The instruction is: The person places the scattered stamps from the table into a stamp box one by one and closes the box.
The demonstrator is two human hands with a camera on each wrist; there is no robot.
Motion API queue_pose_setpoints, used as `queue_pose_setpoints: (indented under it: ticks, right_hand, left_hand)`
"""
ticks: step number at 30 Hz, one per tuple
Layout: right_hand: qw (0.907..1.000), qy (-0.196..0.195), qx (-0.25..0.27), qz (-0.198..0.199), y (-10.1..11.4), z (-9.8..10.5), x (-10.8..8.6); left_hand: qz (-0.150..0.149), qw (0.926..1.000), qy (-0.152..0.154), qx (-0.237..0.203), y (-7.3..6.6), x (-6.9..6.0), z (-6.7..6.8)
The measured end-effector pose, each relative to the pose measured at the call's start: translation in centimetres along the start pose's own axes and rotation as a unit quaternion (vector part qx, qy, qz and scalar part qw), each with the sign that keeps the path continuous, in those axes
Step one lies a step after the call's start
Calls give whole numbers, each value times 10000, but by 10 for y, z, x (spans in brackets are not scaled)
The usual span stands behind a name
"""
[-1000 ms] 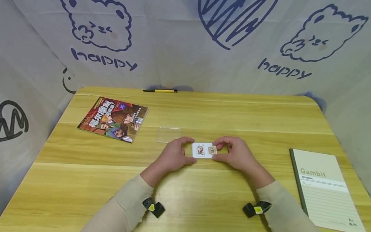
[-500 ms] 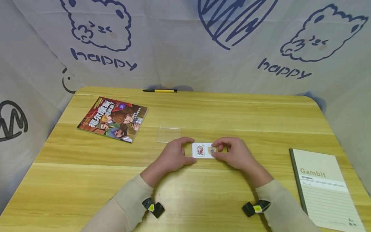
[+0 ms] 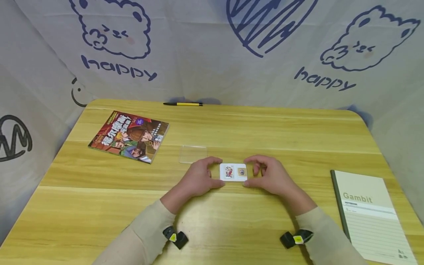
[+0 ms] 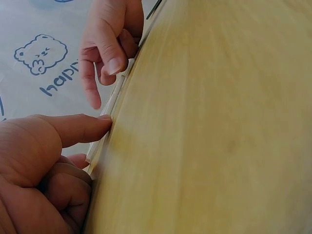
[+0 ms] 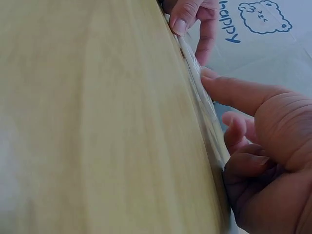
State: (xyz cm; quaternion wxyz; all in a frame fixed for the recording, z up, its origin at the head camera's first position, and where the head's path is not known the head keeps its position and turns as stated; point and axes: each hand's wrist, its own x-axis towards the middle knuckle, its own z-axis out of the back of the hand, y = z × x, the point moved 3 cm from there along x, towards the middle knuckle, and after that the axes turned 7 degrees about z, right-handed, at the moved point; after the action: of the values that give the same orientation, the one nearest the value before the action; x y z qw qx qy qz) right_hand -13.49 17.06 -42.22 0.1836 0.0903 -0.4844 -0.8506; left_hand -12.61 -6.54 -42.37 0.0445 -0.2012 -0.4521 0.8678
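A small flat white case (image 3: pixel 236 179) lies on the table between my hands. A miniature card (image 3: pixel 229 172) with a colourful figure fills its left part, and a tan square piece (image 3: pixel 242 172) with a dark blue round mark lies at the right. My left hand (image 3: pixel 197 177) holds the left end with thumb and forefinger. Across from it, my right hand (image 3: pixel 271 176) spans the right end, thumb at the near corner and forefinger at the far corner. In the right wrist view its thumb (image 5: pixel 231 90) meets the case's edge. The case's underside is hidden.
A clear plastic lid (image 3: pixel 193 154) lies just beyond my left hand. Farther left is a comic-style book (image 3: pixel 130 136), with a yellow and black pen (image 3: pixel 183 104) at the table's back edge. A notebook (image 3: pixel 374 217) lies near the right side.
The tan piece has shifted slightly left, from overhanging the right edge to lying within the case. My right fingers have let go of it and spread to the case's corners. The left hand stays put.
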Motion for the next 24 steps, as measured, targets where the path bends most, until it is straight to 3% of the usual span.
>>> queue_pose_setpoints:
  ticks: [9, 16, 20, 24]
  right_hand:
    - [9998, 190, -92, -41, -3, -3, 0]
    - [9997, 81, -235, -64, -5, -5, 1]
    - [9997, 75, -199, -93, -5, -5, 0]
    - [9998, 86, -177, -77, -6, -4, 0]
  left_hand:
    - [-12, 9999, 43, -91, 1, -1, 1]
    - [-132, 9952, 351, -902, 9, -3, 10]
    - [-357, 9942, 462, -903, 13, -7, 23]
    - [-499, 9959, 223, -721, 18, -9, 43]
